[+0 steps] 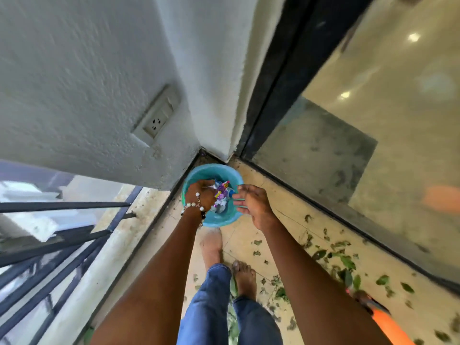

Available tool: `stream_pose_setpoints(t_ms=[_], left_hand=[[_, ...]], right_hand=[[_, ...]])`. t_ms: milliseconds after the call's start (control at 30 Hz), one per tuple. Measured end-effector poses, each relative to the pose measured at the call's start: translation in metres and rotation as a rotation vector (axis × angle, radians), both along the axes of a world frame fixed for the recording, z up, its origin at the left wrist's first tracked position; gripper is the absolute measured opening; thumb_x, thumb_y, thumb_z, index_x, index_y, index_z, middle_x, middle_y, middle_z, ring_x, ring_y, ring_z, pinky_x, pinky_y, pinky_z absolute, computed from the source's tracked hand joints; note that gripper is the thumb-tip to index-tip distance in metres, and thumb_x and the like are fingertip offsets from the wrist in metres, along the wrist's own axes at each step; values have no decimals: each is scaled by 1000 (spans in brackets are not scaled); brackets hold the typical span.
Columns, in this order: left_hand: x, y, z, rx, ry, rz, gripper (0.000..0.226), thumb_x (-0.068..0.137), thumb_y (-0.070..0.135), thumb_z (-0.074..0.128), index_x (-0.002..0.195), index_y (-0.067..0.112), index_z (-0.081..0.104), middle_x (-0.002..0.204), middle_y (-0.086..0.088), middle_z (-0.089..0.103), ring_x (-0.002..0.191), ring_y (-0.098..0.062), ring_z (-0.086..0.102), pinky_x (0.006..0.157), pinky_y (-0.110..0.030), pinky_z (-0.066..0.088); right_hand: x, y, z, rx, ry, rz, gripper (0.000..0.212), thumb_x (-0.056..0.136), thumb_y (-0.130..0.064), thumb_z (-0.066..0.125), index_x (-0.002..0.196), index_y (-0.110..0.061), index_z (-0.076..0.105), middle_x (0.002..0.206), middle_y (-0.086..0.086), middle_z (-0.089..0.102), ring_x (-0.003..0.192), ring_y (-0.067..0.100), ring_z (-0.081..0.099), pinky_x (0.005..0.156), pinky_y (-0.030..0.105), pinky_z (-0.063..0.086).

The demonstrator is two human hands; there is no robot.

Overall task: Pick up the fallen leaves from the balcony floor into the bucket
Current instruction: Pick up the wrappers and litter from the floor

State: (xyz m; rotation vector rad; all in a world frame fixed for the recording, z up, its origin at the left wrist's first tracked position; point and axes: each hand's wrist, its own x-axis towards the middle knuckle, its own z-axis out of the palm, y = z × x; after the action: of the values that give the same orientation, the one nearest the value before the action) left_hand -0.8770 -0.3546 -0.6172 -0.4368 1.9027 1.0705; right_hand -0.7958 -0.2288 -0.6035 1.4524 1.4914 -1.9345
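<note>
The floor (286,202) beside my feet is littered with leaves (346,262) along the glass door. The bucket (231,219) stands in the corner (wrappers already in it). My left hand (199,194) dips inside, fingers curled, possibly on scraps; the blur hides it. My right hand (251,202) hovers at the rim, fingers loose, empty. I should drop low, not toss.
</note>
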Motion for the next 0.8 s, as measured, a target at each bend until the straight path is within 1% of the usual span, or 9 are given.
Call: stream_pose_setpoints(t_ms=[200, 267, 367, 433, 500, 600, 667, 700, 800], left_hand=[[22, 39, 146, 54, 175, -178, 34, 88, -4, 56, 120, 6, 62, 104, -10, 69, 82, -18, 61, 72, -28, 50], [35, 54, 191, 121, 220, -170, 30, 89, -7, 52, 110, 8, 65, 86, -4, 68, 78, -20, 60, 63, -25, 48], [55, 76, 235, 243, 286, -219, 24, 87, -6, 53, 93, 12, 66, 68, -4, 67, 58, -18, 61, 51, -21, 47], [72, 96, 259, 295, 290, -325, 15, 80, 6, 59, 87, 16, 67, 68, -3, 69, 57, -23, 59, 59, -26, 47], [90, 122, 282, 330, 282, -439, 20, 83, -1, 57, 87, 17, 65, 68, 5, 69, 65, -24, 60, 67, -31, 49], [136, 164, 321, 350, 214, -591, 29, 91, -7, 48, 89, 16, 66, 73, 2, 65, 64, -12, 61, 61, -22, 49], [168, 192, 336, 401, 70, -567, 49, 99, 5, 33, 69, 10, 71, 56, -3, 62, 47, -13, 60, 52, -22, 43], [187, 206, 340, 421, 86, -596, 57, 100, 9, 25, 65, 5, 69, 49, -6, 60, 41, -14, 58, 51, -24, 41], [259, 250, 356, 471, 58, -709, 46, 99, 4, 25, 74, 4, 63, 49, -7, 59, 41, -16, 58, 57, -29, 36]], right_hand=[[39, 27, 137, 119, 135, -174, 10, 99, -13, 51, 95, -13, 59, 75, 4, 64, 57, 12, 55, 53, 22, 41], [56, 38, 181, 168, 198, -271, 10, 99, -16, 52, 100, -10, 60, 75, 5, 64, 58, 12, 56, 50, 20, 42], [85, 58, 236, 236, 298, -434, 12, 99, -18, 52, 104, -11, 61, 75, 2, 66, 56, 8, 59, 51, 21, 43], [114, 72, 266, 262, 363, -565, 11, 99, -18, 53, 102, -12, 62, 71, -1, 68, 53, 4, 60, 53, 21, 45], [145, 86, 292, 285, 412, -687, 10, 99, -17, 54, 101, -11, 62, 66, -4, 69, 53, 5, 61, 53, 22, 47], [211, 103, 322, 321, 443, -887, 12, 98, -17, 55, 104, -9, 63, 68, -1, 69, 56, 10, 62, 53, 23, 48], [255, 114, 337, 351, 443, -973, 14, 98, -16, 55, 105, -7, 64, 70, 1, 69, 55, 9, 62, 54, 24, 48], [279, 120, 344, 371, 441, -1022, 15, 98, -16, 55, 106, -6, 64, 71, 2, 69, 54, 8, 62, 53, 23, 48], [356, 133, 360, 445, 433, -1181, 11, 99, -13, 53, 99, -8, 62, 70, 4, 66, 47, 4, 59, 45, 16, 45]])
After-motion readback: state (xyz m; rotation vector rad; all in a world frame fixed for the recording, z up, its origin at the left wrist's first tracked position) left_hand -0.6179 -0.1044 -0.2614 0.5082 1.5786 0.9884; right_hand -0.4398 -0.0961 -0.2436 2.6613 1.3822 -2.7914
